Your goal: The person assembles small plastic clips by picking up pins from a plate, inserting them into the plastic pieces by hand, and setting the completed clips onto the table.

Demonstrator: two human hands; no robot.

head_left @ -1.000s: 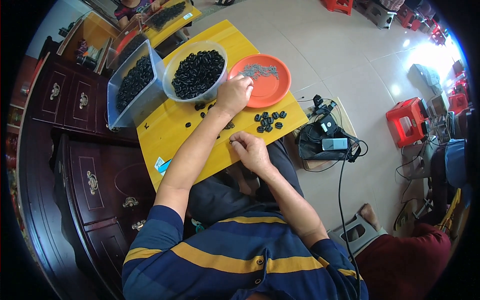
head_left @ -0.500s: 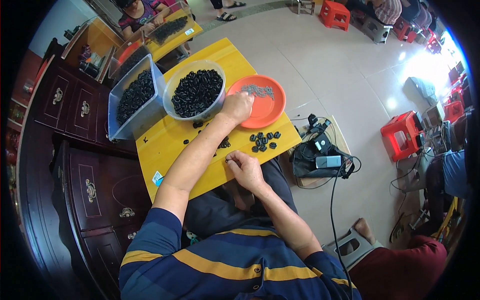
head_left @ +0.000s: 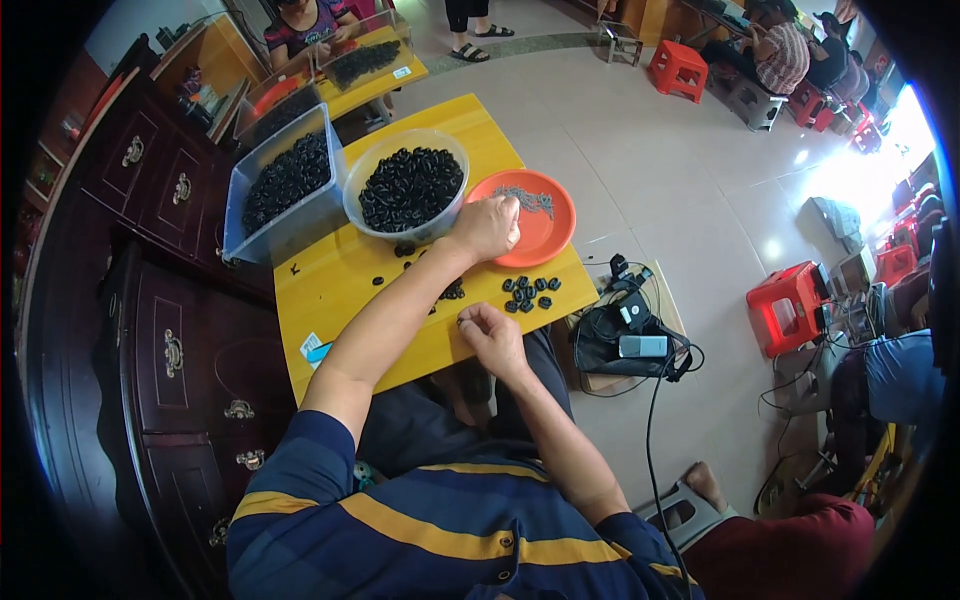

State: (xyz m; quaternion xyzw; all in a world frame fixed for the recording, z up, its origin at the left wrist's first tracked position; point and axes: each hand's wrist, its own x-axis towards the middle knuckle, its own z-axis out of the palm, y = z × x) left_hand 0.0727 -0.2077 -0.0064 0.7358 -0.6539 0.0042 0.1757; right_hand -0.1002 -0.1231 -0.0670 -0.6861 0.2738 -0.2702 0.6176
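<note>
My left hand (head_left: 488,230) reaches across the yellow table to the orange plate (head_left: 548,238), its fingers curled together over the near left side. Whatever they pinch, if anything, is hidden. A heap of small grey metal pins (head_left: 530,200) lies in the plate just beyond that hand. Near the table's front edge, my right hand (head_left: 494,338) pinches a small black part between thumb and fingertips. Several black ring-like pieces (head_left: 530,293) are grouped right of it, below the plate. More loose black pieces (head_left: 452,288) lie partly hidden behind my left forearm.
A round clear tub (head_left: 412,190) and a bluish plastic bin (head_left: 288,185), both full of black pieces, stand at the back left. A dark drawer cabinet (head_left: 180,340) borders the left side. A black bag with cables (head_left: 625,335) sits right of the table.
The whole view has shifted slightly as my head moved. My left hand stays at the plate with its fingers closed, and my right hand keeps its pinch near the table's front edge.
</note>
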